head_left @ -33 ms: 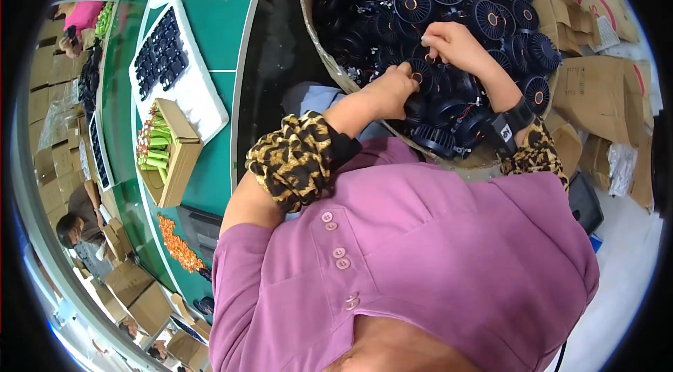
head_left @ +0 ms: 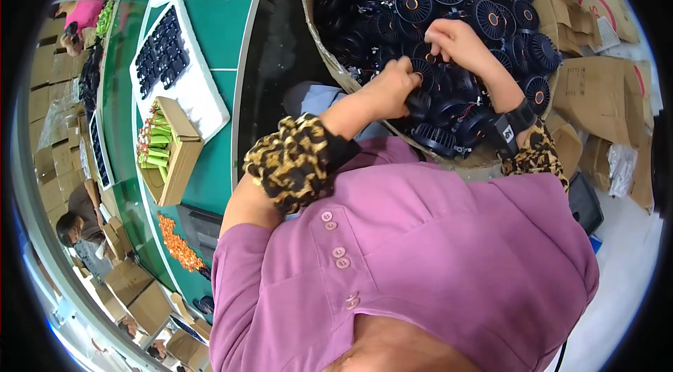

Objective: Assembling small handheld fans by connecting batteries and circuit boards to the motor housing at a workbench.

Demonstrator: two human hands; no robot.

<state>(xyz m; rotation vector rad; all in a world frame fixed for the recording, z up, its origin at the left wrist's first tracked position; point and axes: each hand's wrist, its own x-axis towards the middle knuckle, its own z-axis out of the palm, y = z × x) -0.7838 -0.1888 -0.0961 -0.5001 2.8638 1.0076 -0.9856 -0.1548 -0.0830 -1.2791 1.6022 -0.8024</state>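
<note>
A large round cardboard bin (head_left: 314,22) in front of me holds many small black fans (head_left: 413,4) with ribbed round faces, some with copper-coloured centres. Over its near left side, my left hand (head_left: 390,90) is closed around a black fan (head_left: 418,104), partly hidden by the fingers. My right hand (head_left: 459,45) is a little farther off and to the right, above the pile. Its thumb and fingers are pinched together, and whatever they hold is too small or hidden to name. Thin wires and small connectors show among the fans.
On the green bench (head_left: 217,36) to the left are white foam trays (head_left: 200,102) of black parts, a cardboard box (head_left: 184,162) of green cylindrical parts and a heap of orange-copper pieces (head_left: 181,244). Cardboard cartons (head_left: 596,92) stand at the right. Other people are at the far left.
My left hand has shifted slightly up and away from me with the fan. My right hand has moved slightly to the right, fingers still pinched.
</note>
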